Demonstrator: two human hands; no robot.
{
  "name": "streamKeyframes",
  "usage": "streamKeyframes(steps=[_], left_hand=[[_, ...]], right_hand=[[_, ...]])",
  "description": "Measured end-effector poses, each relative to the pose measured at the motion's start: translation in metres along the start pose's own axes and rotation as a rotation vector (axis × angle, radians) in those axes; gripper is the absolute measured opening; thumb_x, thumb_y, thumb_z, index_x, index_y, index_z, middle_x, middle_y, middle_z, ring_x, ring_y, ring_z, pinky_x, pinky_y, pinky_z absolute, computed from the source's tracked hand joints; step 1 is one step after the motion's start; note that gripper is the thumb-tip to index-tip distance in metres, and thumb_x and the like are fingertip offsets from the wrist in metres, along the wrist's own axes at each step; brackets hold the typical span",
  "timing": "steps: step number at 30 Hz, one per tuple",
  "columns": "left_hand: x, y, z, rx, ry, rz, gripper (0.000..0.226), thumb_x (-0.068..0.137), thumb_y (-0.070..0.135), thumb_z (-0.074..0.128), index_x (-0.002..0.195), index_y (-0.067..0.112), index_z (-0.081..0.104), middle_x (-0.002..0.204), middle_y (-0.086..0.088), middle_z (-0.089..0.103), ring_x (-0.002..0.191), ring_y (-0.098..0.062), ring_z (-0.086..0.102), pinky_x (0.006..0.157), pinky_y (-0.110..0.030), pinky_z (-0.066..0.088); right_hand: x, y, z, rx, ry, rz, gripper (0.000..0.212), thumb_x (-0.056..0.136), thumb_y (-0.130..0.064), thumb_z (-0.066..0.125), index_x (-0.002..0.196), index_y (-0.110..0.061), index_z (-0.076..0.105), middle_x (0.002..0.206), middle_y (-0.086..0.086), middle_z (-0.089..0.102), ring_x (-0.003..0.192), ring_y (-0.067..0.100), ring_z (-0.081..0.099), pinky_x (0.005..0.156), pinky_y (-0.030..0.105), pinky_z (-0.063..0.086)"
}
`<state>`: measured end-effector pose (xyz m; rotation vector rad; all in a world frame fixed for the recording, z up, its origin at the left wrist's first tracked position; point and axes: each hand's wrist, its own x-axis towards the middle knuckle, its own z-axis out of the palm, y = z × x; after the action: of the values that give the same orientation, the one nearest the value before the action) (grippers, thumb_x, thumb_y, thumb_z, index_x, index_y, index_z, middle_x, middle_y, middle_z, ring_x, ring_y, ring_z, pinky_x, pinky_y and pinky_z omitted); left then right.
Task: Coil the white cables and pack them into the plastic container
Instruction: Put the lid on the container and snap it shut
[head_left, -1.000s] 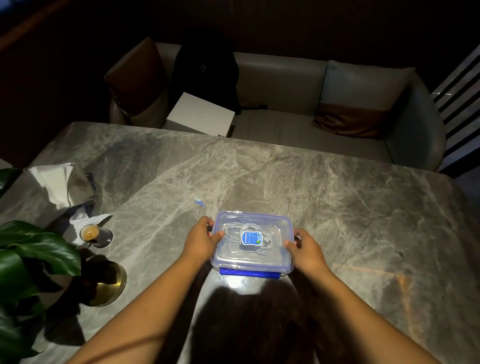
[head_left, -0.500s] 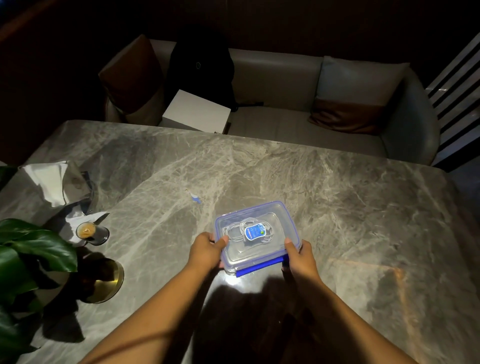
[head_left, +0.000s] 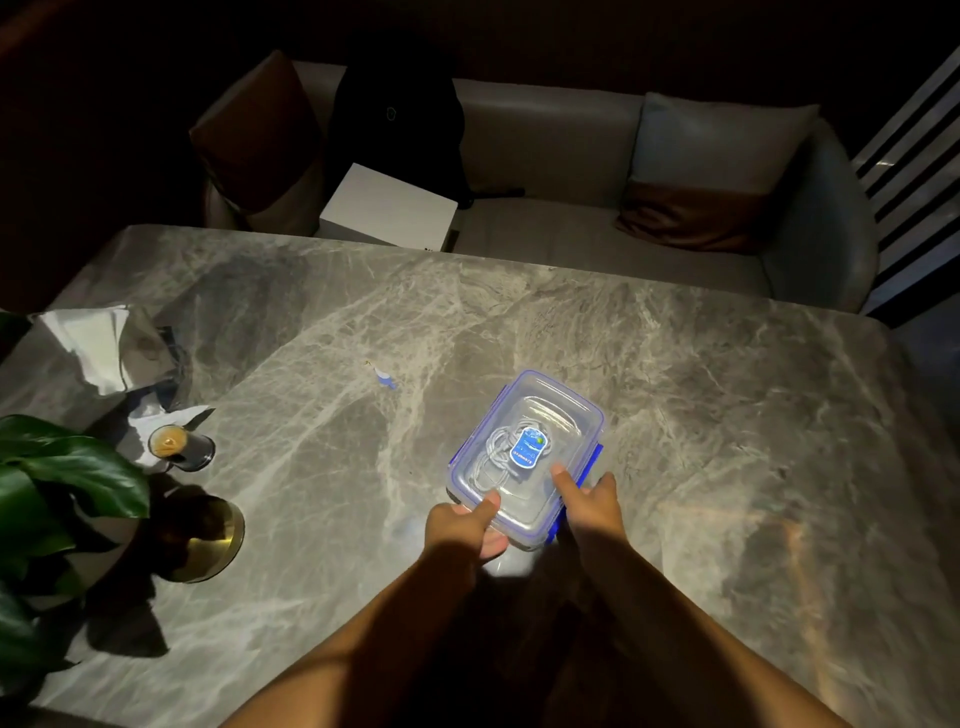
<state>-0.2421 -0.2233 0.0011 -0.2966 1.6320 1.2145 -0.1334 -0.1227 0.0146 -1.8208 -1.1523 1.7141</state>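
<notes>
Cup (head_left: 179, 446) well left of our left hand (head_left: 462, 525). Left hand grips container (head_left: 569, 396) at near corner, thumb on top. White cables (head_left: 492, 453) coiled inside, just ahead of both hands. Our right hand (head_left: 592, 512) clamps container's right side, thumb on top.

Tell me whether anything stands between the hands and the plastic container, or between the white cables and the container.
Nothing visible does. The left hand and right hand hold the plastic container at its near end, and the white cables lie coiled inside it under the lid.
</notes>
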Motion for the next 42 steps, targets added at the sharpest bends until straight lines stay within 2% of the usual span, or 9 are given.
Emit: streamKeyframes(steps=[4,8,13,17,22,26,29,35,42], left_hand=[[-0.008,-0.014,0.015,-0.102,-0.024,-0.043,0.033,0.088,0.011,0.072,0.105,-0.016,0.061,0.047,-0.001,0.056,0.045,-0.015,0.060,0.059,-0.032,0.058],[-0.021,-0.024,0.034,-0.186,-0.041,-0.083,0.041,0.090,0.012,0.069,0.117,-0.017,0.058,0.084,-0.020,0.067,0.066,-0.025,0.068,0.060,-0.029,0.061],[-0.032,-0.029,0.045,-0.185,-0.061,-0.086,0.041,0.092,0.014,0.067,0.116,-0.018,0.058,0.101,-0.033,0.068,0.071,-0.029,0.069,0.056,-0.026,0.061],[-0.030,-0.029,0.040,-0.133,-0.121,-0.088,0.050,0.093,0.018,0.066,0.119,-0.022,0.051,0.071,-0.019,0.067,0.057,-0.023,0.068,0.047,-0.028,0.056],[-0.019,-0.024,0.016,0.089,-0.074,-0.032,0.065,0.066,0.046,0.085,0.104,-0.002,0.064,0.076,-0.008,0.059,0.071,-0.024,0.060,0.065,-0.034,0.052],[-0.003,-0.001,-0.001,0.425,0.167,0.230,0.104,0.060,0.057,0.082,0.138,0.002,0.040,0.130,-0.016,0.052,0.117,-0.030,0.057,0.102,-0.044,0.047],[-0.004,0.024,0.004,0.432,0.079,0.296,0.110,0.065,0.058,0.080,0.148,0.005,0.029,0.145,-0.011,0.043,0.129,-0.026,0.048,0.108,-0.037,0.042],[0.013,0.046,0.010,0.510,0.011,0.286,0.082,0.081,0.026,0.079,0.144,-0.003,0.036,0.140,-0.018,0.052,0.123,-0.031,0.056,0.103,-0.037,0.045],[0.014,0.039,0.010,0.536,0.080,0.387,0.044,0.080,0.021,0.079,0.104,0.010,0.043,0.082,-0.002,0.061,0.066,-0.007,0.058,0.055,-0.017,0.041]], right_hand=[[-0.003,0.001,-0.006,-0.057,0.009,-0.007,0.071,0.088,-0.030,0.072,0.135,0.007,0.035,0.125,0.017,0.060,0.110,0.029,0.062,0.097,0.041,0.050],[0.003,0.006,-0.014,-0.115,-0.004,-0.059,0.088,0.079,-0.049,0.072,0.138,0.005,0.035,0.130,0.020,0.061,0.115,0.033,0.062,0.102,0.050,0.049],[0.004,-0.003,-0.022,-0.188,-0.038,-0.048,0.054,0.089,-0.034,0.068,0.124,-0.001,0.045,0.121,0.018,0.064,0.106,0.032,0.066,0.097,0.050,0.052],[0.010,-0.002,-0.026,-0.180,-0.086,-0.062,0.052,0.091,-0.031,0.067,0.126,-0.001,0.044,0.117,0.014,0.064,0.103,0.029,0.066,0.095,0.046,0.053],[0.020,0.003,-0.029,-0.191,-0.093,-0.080,0.061,0.091,-0.029,0.067,0.135,0.005,0.040,0.112,0.012,0.059,0.098,0.025,0.061,0.089,0.036,0.050],[0.026,0.006,-0.030,-0.190,-0.085,-0.062,0.072,0.090,-0.029,0.069,0.142,0.006,0.035,0.130,0.020,0.058,0.114,0.032,0.060,0.091,0.032,0.045],[0.025,0.004,-0.031,-0.177,-0.088,-0.047,0.071,0.090,-0.028,0.069,0.143,0.006,0.035,0.137,0.021,0.054,0.113,0.029,0.059,0.089,0.030,0.043],[0.023,0.002,-0.031,-0.218,-0.043,-0.036,0.060,0.088,-0.027,0.072,0.132,0.005,0.047,0.109,0.009,0.058,0.094,0.022,0.059,0.082,0.029,0.044],[0.011,0.003,-0.027,-0.548,0.155,-0.247,0.056,0.075,-0.054,0.072,0.106,-0.009,0.062,0.100,0.010,0.065,0.090,0.030,0.064,0.081,0.043,0.056]])
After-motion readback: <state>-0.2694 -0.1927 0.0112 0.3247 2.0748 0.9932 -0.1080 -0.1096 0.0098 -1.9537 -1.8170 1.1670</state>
